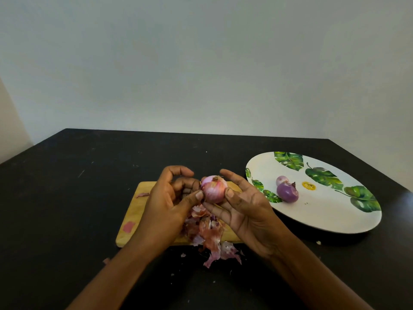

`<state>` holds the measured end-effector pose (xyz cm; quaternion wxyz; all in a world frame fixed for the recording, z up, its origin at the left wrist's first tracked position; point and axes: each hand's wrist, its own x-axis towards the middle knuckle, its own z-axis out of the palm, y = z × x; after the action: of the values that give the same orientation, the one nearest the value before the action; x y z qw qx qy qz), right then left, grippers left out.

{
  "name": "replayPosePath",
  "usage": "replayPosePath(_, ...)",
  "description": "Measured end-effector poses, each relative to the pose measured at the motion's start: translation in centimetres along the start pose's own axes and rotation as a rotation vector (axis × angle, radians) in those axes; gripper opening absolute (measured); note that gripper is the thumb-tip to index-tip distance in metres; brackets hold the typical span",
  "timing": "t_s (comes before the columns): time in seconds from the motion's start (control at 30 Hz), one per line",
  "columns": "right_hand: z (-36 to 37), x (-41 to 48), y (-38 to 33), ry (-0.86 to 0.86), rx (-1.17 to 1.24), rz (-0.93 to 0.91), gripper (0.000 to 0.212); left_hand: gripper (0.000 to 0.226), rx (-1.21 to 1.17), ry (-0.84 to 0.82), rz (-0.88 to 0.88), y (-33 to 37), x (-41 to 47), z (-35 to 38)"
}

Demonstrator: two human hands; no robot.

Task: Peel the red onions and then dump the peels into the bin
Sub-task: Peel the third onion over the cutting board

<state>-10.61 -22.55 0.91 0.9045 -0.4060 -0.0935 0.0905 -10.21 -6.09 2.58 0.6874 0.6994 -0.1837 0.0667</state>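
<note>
A pale pink, partly peeled red onion (213, 189) is held above a wooden cutting board (134, 211). My right hand (243, 211) cradles it from the right, thumb and fingers curled round it. My left hand (172, 200) is at its left side, thumb tip pressing against the onion's skin, fingers curled. A heap of papery onion peels (207, 231) lies on the board's near edge and spills onto the table. Two peeled purple onions (287, 191) sit on a white plate (330, 215) with green leaf prints to the right.
Black table (78, 198) against a pale wall. Small peel scraps (129, 227) lie on the board's left part and near the table's front. The plate reaches close to the table's right edge. No bin is in view.
</note>
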Motion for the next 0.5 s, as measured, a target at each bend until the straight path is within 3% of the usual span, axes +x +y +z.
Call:
replayPosePath(0.27, 0.19, -0.03, -0.29, 0.007, 0.005, -0.027, 0.094, 0.058, -0.014, 0.179, 0.053, 0.66, -0.35, 0.49)
replayPosePath(0.4, 0.31, -0.02, -0.09, 0.026, 0.016, -0.025, 0.091, 0.040, 0.041, 0.239, 0.062, 0.54, -0.53, 0.42)
replayPosePath(0.5, 0.42, -0.14, -0.12, 0.054, 0.007, -0.022, 0.072, 0.038, 0.024, 0.218, 0.049, 0.37, -0.34, 0.20)
